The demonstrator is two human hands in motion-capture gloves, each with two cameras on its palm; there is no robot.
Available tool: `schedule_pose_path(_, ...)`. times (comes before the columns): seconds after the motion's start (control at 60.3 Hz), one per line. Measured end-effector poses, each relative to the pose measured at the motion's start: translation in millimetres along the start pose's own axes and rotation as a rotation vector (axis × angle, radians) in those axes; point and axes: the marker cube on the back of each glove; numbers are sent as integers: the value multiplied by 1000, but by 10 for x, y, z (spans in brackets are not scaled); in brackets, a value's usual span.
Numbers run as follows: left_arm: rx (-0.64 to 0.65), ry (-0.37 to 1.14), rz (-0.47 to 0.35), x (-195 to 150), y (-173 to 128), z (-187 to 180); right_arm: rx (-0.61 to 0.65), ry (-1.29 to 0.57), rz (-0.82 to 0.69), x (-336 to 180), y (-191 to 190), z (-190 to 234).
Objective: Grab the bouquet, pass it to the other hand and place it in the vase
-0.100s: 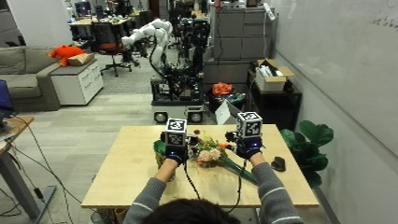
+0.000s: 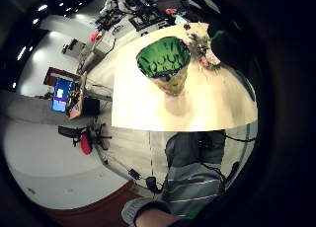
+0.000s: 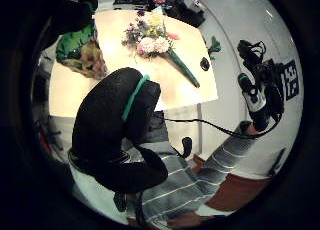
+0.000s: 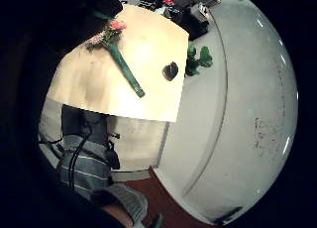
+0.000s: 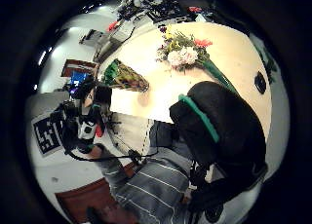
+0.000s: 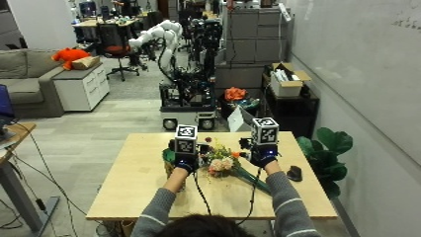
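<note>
No visible change from earlier frame, bouquet [image 6: 227,166] flat on bench [image 6: 131,190] between hands, blooms toward vase [image 2: 165,66], stem toward person's right, left hand [image 6: 185,161] and right hand [image 6: 264,157] raised, empty, grip openness unclear.

In the outside view the left hand [image 6: 185,161] covers nearly all of the vase [image 6: 170,163], and the right hand [image 6: 264,157] hides its own fingers. Right of the bouquet [image 6: 222,163], a small dark object [image 6: 294,173] on the table [image 6: 131,187] is too small to identify.
</note>
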Motion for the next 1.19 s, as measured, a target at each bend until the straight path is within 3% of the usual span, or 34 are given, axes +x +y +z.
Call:
schedule_pose_path(0.282, 26, 13, 8, 85, 65, -143, 8, -4, 22, 106, 136, -154)
schedule_pose_path(0.498, 40, 23, 36, 106, -17, 7, -10, -6, 28, 153, 61, -65)
schedule_pose_path(0.63, 35, 68, 46, 92, 22, 80, -13, 23, 109, 263, 0, -5)
schedule_pose_path(0.746, 52, 84, 30, 38, -148, 225, -28, 15, 170, 401, -56, 20)
schedule_pose_path(0.962, 17, 112, 44, 12, -132, 299, -51, 7, 184, 601, -111, 222)
schedule_pose_path(1.045, -5, 109, 49, 17, -141, 357, 28, 1, 138, 417, 249, 52)
schedule_pose_path(1.194, -29, 108, 64, 50, -178, 465, -12, 6, 211, 687, 4, 434)
